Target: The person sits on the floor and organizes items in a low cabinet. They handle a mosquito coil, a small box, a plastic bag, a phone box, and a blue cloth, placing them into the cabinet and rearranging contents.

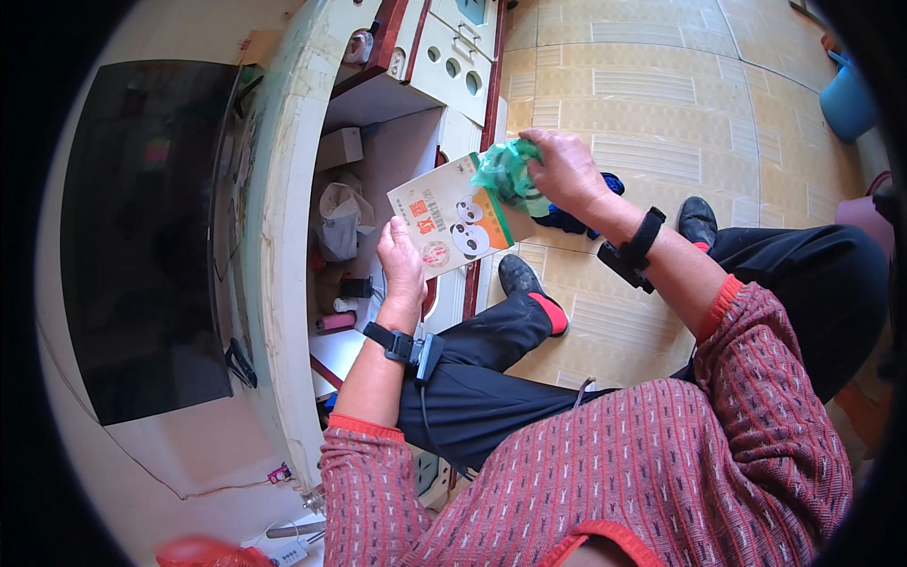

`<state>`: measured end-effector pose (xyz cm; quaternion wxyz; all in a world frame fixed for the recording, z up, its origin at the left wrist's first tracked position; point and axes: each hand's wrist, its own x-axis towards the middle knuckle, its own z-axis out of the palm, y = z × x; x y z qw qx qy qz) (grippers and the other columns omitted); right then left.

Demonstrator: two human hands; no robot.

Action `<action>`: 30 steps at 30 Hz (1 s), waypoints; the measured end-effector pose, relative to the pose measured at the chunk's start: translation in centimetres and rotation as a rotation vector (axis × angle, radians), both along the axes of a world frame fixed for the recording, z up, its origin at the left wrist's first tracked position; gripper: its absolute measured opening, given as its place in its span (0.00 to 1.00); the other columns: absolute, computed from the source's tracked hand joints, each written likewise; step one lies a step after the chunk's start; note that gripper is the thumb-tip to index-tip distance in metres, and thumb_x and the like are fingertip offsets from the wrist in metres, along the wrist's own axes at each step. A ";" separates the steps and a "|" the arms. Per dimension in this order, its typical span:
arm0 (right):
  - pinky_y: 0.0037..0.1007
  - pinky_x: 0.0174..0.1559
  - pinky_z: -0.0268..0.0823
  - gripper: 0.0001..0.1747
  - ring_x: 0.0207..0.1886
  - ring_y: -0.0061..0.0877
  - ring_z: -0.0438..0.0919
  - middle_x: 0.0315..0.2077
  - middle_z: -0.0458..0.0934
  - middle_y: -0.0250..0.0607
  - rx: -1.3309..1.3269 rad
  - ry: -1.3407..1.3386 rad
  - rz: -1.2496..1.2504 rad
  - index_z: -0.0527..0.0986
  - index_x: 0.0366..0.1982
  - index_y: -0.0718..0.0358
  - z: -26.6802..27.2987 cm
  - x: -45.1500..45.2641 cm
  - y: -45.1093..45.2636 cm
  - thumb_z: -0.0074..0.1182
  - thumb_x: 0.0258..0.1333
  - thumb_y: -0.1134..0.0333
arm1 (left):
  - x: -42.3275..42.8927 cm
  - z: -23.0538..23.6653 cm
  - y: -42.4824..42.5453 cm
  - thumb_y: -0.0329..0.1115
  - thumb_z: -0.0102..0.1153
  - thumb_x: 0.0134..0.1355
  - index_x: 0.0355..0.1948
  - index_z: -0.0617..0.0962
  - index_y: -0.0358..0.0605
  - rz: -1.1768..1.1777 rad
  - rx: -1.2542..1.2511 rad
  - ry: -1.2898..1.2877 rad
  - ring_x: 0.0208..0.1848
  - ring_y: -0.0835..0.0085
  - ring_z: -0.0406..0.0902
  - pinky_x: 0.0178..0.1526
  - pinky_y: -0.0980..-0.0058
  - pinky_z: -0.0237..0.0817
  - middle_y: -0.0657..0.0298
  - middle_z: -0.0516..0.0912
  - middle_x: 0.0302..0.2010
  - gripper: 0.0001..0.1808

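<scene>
My left hand (402,261) grips the lower left edge of a flat cardboard box (446,212), its thumb lying on the printed face. The box is held tilted in the air and bears panda pictures, an orange patch, a green edge strip and writing. In my right hand (565,166) is a crumpled green plastic bag (506,173), which lies against the far right corner of the box. A brown flap or side (521,218) shows at the box's right end. What the bag holds cannot be made out.
To the left stands a cabinet with an open compartment (397,142), holding a white bag (344,220), a small box (340,148) and a pink cylinder (336,321). A television (149,241) is on its top. Dark blue cloth (567,221) lies on the tiled floor (623,312). A blue bucket (848,103) stands far right.
</scene>
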<state>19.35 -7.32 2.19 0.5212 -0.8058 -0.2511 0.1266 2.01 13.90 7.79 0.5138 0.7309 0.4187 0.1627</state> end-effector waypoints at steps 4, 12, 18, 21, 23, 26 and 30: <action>0.39 0.48 0.72 0.20 0.43 0.47 0.80 0.36 0.81 0.58 0.035 0.026 0.107 0.78 0.45 0.65 0.3 -0.6 0.0 0.52 0.46 0.74 | -0.1 -0.1 0.0 0.43 0.37 0.75 0.46 0.74 0.34 0.007 -0.017 0.027 0.39 0.75 0.77 0.46 0.73 0.71 0.60 0.80 0.39 0.21; 0.37 0.45 0.73 0.20 0.39 0.43 0.81 0.34 0.81 0.52 0.049 -0.034 0.171 0.71 0.48 0.63 -0.9 -1.8 0.6 0.55 0.49 0.75 | -0.2 -0.2 -0.1 0.42 0.39 0.75 0.44 0.75 0.34 -0.122 0.059 0.109 0.39 0.77 0.78 0.45 0.75 0.71 0.61 0.81 0.38 0.20; 0.30 0.43 0.72 0.16 0.38 0.27 0.80 0.33 0.80 0.41 0.303 0.565 0.153 0.73 0.44 0.64 -3.2 -1.5 0.6 0.59 0.51 0.74 | -0.2 -0.5 -0.2 0.41 0.39 0.75 0.43 0.75 0.33 -0.081 -0.026 0.063 0.36 0.77 0.77 0.43 0.74 0.71 0.60 0.81 0.36 0.20; 0.31 0.44 0.72 0.16 0.39 0.27 0.79 0.35 0.80 0.42 0.246 0.456 0.172 0.73 0.44 0.64 -3.8 -2.3 0.8 0.58 0.52 0.73 | -0.3 -0.6 -0.4 0.41 0.39 0.75 0.44 0.75 0.33 -0.081 -0.034 0.089 0.36 0.77 0.77 0.43 0.74 0.71 0.60 0.81 0.36 0.20; 0.31 0.46 0.71 0.16 0.42 0.30 0.80 0.37 0.80 0.45 0.391 0.651 0.224 0.73 0.45 0.64 -4.0 -2.6 1.1 0.58 0.52 0.73 | -0.4 -0.6 -0.5 0.42 0.39 0.75 0.44 0.75 0.33 -0.085 -0.059 0.071 0.37 0.77 0.77 0.44 0.75 0.71 0.61 0.81 0.36 0.20; 0.31 0.49 0.70 0.18 0.44 0.29 0.78 0.38 0.78 0.43 0.339 0.570 0.191 0.72 0.48 0.64 -3.6 -3.1 1.5 0.56 0.55 0.71 | -0.3 -0.7 -0.7 0.42 0.38 0.75 0.44 0.75 0.33 -0.098 -0.029 0.085 0.37 0.77 0.77 0.44 0.74 0.71 0.60 0.81 0.37 0.20; 0.27 0.57 0.63 0.26 0.52 0.25 0.71 0.50 0.72 0.40 0.469 0.900 0.249 0.65 0.58 0.63 -2.8 -3.0 1.0 0.54 0.58 0.71 | -0.1 -0.3 -0.3 0.42 0.36 0.75 0.45 0.75 0.32 -0.033 -0.033 0.096 0.38 0.75 0.79 0.44 0.73 0.72 0.58 0.81 0.39 0.21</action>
